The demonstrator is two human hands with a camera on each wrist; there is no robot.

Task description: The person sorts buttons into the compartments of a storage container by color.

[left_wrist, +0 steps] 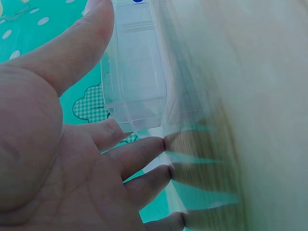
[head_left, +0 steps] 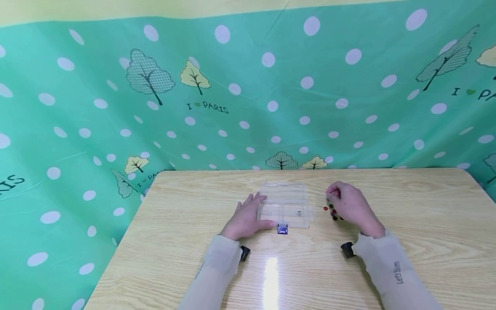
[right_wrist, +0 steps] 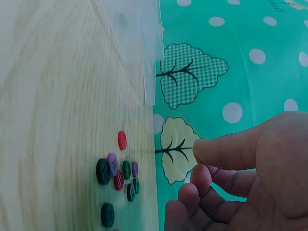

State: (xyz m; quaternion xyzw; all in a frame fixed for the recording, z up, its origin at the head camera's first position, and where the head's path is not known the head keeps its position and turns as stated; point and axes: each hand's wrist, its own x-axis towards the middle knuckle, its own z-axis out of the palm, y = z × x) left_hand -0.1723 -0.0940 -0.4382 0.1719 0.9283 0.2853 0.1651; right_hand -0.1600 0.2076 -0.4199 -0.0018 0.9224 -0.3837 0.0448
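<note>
A clear plastic box (head_left: 291, 220) lies on the table, its lid (head_left: 284, 192) folded back. One small dark button (head_left: 299, 212) sits in its right-hand compartment, and a blue label (head_left: 282, 229) marks the front edge. My left hand (head_left: 247, 217) rests along the box's left side, fingers extended, thumb by the front corner. To the right, my right hand (head_left: 350, 206) hovers over loose buttons (right_wrist: 119, 180) in red, purple, dark green and black. Its thumb (right_wrist: 226, 149) and index fingertips nearly meet; I cannot tell whether a button is between them.
The wooden table (head_left: 174, 241) runs back to a green dotted cloth (head_left: 248, 107) hanging behind it. A single red button (head_left: 325, 208) lies slightly left of the other buttons, on the side toward the box. Dark wrist devices (head_left: 347, 249) show at both sleeves.
</note>
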